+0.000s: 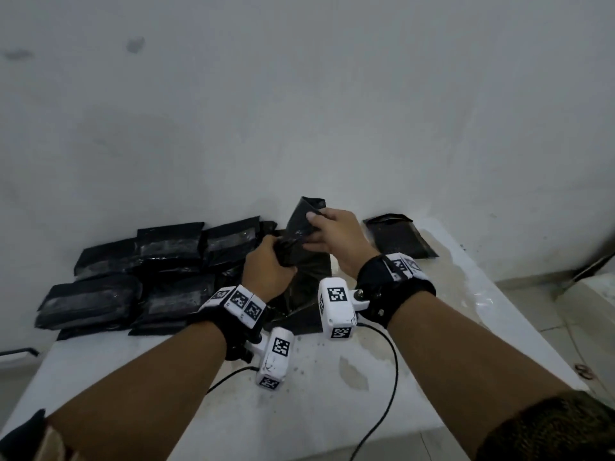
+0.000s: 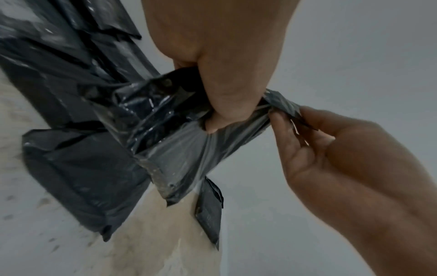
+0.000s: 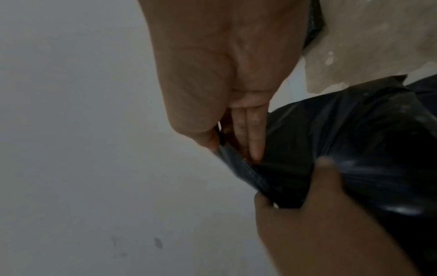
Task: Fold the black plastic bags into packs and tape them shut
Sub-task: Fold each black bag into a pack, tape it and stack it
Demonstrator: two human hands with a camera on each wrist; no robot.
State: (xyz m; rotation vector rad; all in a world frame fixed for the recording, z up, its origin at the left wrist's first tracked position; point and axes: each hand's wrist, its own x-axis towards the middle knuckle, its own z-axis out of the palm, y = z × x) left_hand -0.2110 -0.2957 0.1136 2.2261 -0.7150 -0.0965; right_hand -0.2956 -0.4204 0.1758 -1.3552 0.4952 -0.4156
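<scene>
Both hands hold one black plastic bag [image 1: 301, 227] upright above the white table [image 1: 316, 377]. My left hand [image 1: 271, 266] grips its bunched lower part, with fingers curled round the plastic. My right hand [image 1: 332, 234] pinches the bag's upper edge between thumb and fingers. In the left wrist view the black bag [image 2: 179, 149] stretches between my left hand [image 2: 222, 97] and my right hand [image 2: 307, 138]. In the right wrist view the black bag [image 3: 343, 140] fills the right side, with my right hand [image 3: 236, 130] on its edge and my left hand [image 3: 319, 214] below.
Several finished black packs [image 1: 133, 271] lie stacked at the table's left rear. A flat black bag [image 1: 399, 236] lies at the right rear by the wall [image 1: 299, 94]. More black plastic [image 1: 299, 304] lies under the hands. Cables [image 1: 389, 377] trail over the near table.
</scene>
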